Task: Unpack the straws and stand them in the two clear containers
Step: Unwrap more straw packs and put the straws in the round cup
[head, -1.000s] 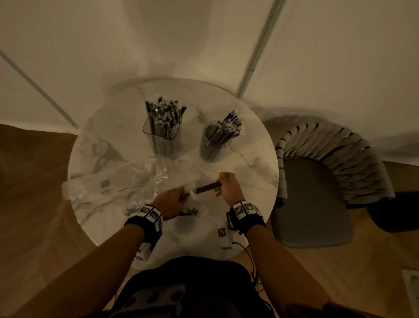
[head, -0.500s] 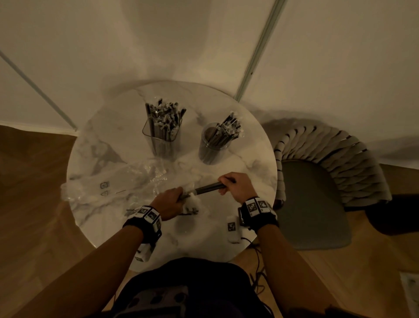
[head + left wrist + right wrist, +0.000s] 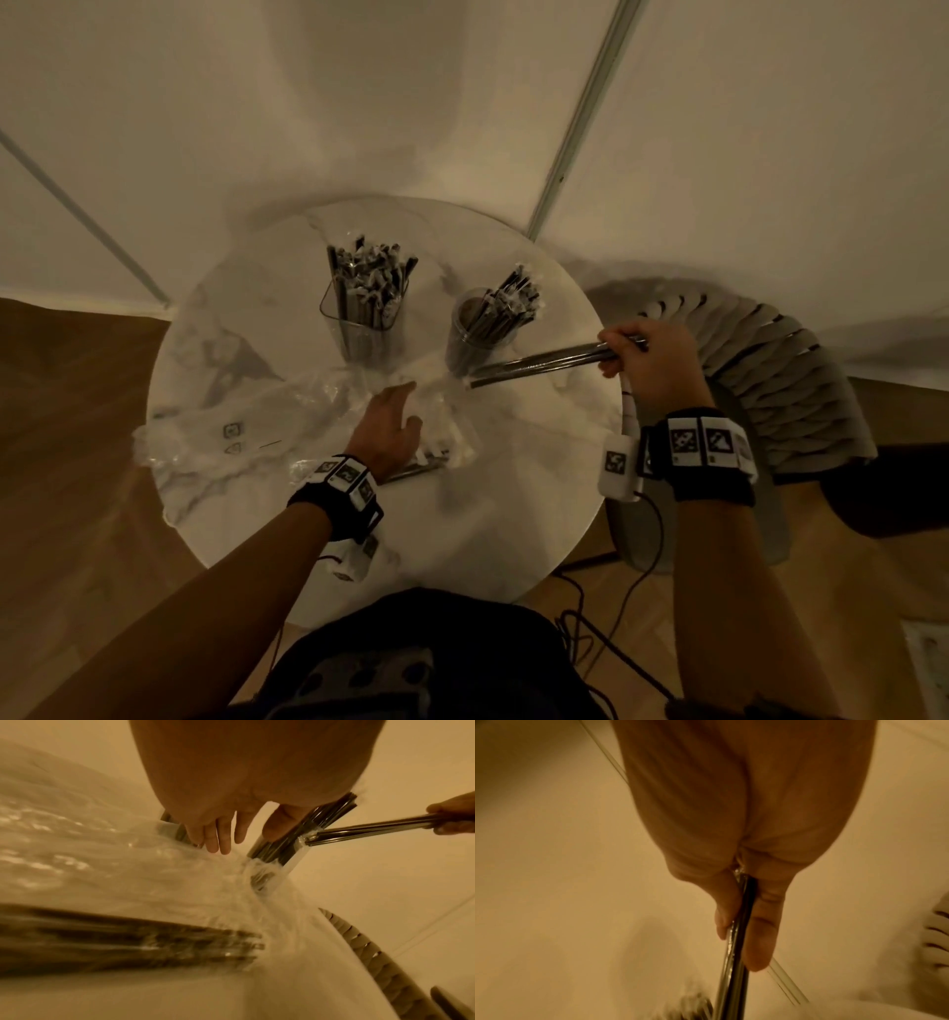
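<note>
My right hand (image 3: pixel 644 354) grips one end of a small bundle of dark metal straws (image 3: pixel 544 362), held almost level just right of the round clear container (image 3: pixel 480 329). In the right wrist view, thumb and fingers pinch the straws (image 3: pixel 731 988). My left hand (image 3: pixel 393 424) hovers with straight fingers (image 3: pixel 218 835) over crumpled clear wrapping (image 3: pixel 246 431) and holds nothing. The square clear container (image 3: pixel 362 318) and the round one both stand full of straws. More wrapped straws (image 3: pixel 128 939) lie by my left wrist.
The round marble table (image 3: pixel 513 514) stands against a pale wall. A woven-back chair (image 3: pixel 760 385) sits close to its right edge. Cables (image 3: pixel 616 616) trail on the wooden floor near me.
My right hand has drawn the straw bundle out of its wrapper, up and to the right. My left hand has let go, opened and moved forward over the wrapping.
</note>
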